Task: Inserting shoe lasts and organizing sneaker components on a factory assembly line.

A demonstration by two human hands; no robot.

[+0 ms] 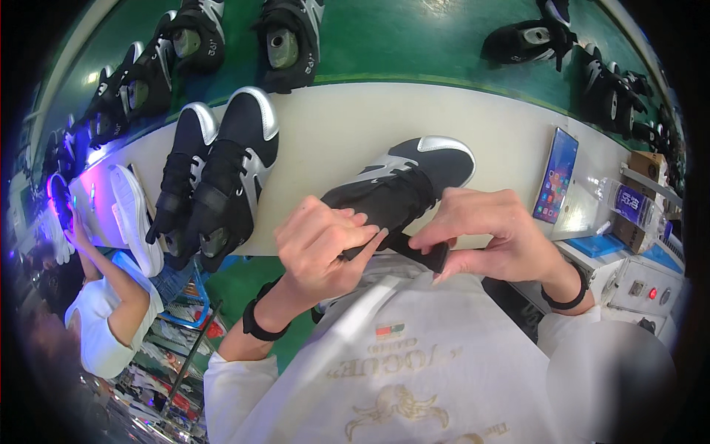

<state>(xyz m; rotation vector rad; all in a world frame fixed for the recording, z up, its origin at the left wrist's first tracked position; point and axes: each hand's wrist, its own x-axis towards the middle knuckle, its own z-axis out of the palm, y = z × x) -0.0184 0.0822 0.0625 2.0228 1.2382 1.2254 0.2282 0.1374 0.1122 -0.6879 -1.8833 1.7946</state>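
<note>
A black sneaker [392,191] with silver trim lies on the pale bench in front of me, its toe pointing away to the right. My left hand [325,240] is closed on the sneaker near its ankle opening, the thumb pressed along the edge. Between thumb and fingers, my right hand [492,233] pinches a black strap [427,256] at the near end of the sneaker. The strap is drawn toward me. Both hands partly hide the heel and the opening. Left of them stands a pair of similar sneakers [229,177], side by side, toes away from me.
Beyond the pale bench [325,111] runs a green surface [414,44] carrying more black sneakers [285,48]. A phone [556,176] lies at the right, near boxes and a control panel [642,288] with a red button. At far left, a co-worker [111,311] handles a shoe beside white soles [137,218].
</note>
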